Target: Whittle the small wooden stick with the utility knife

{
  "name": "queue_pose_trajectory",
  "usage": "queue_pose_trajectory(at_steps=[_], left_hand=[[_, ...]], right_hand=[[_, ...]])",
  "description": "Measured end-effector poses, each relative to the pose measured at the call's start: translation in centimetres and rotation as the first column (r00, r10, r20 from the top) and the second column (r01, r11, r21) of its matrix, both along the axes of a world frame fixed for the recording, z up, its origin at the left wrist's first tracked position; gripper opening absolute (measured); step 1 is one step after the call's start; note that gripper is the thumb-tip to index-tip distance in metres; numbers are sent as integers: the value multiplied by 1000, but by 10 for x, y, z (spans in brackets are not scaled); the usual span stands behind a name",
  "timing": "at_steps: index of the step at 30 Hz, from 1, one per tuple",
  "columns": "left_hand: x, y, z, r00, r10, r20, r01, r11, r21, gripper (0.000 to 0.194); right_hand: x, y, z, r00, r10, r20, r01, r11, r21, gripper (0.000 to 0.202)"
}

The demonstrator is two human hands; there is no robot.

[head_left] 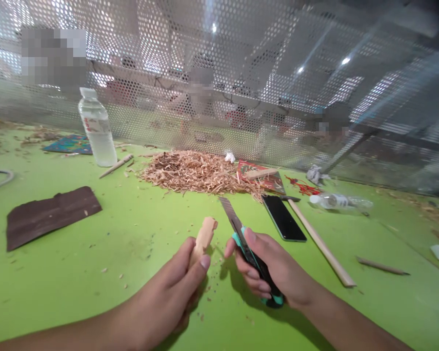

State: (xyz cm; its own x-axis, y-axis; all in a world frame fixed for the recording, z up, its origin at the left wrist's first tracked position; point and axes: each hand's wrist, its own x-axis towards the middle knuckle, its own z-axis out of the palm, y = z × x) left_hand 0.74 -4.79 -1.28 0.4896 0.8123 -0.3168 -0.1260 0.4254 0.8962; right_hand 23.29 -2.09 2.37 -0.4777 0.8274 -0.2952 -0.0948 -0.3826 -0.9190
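Note:
My left hand (179, 287) is closed around a small block of pale wood (205, 234), whose notched upper end sticks out past the thumb and fingers. In my right hand (267, 263) is a black and teal utility knife (254, 261), its blade extended and pointing up and away to the left. The blade is apart from the wood, a little to its right. Both hands are above the green table (131, 263), where small chips lie scattered. The lower part of the block is hidden in my left hand.
Beyond my hands lies a heap of wood shavings (193, 173). A water bottle (98, 131) stands back left, above a brown sheet (53, 214). To the right are a phone (284, 218), a hammer (320, 243), a pencil (382, 266) and a lying bottle (340, 201). A perforated screen (219, 112) borders the back.

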Motion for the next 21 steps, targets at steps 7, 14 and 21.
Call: queue_pose_trajectory(at_steps=[7, 14, 21], left_hand=[[3, 6, 6, 996, -55, -76, 64, 991, 115, 60], [1, 11, 0, 994, -106, -24, 107, 992, 67, 72], [-9, -4, 21, 995, -95, -39, 99, 989, 110, 75]], right_hand=[[0, 0, -6, 986, -43, 159, 14, 984, 176, 62], [-5, -5, 4, 941, -112, 320, -18, 926, 377, 44], [-1, -43, 31, 745, -227, 627, -233, 793, 564, 29]])
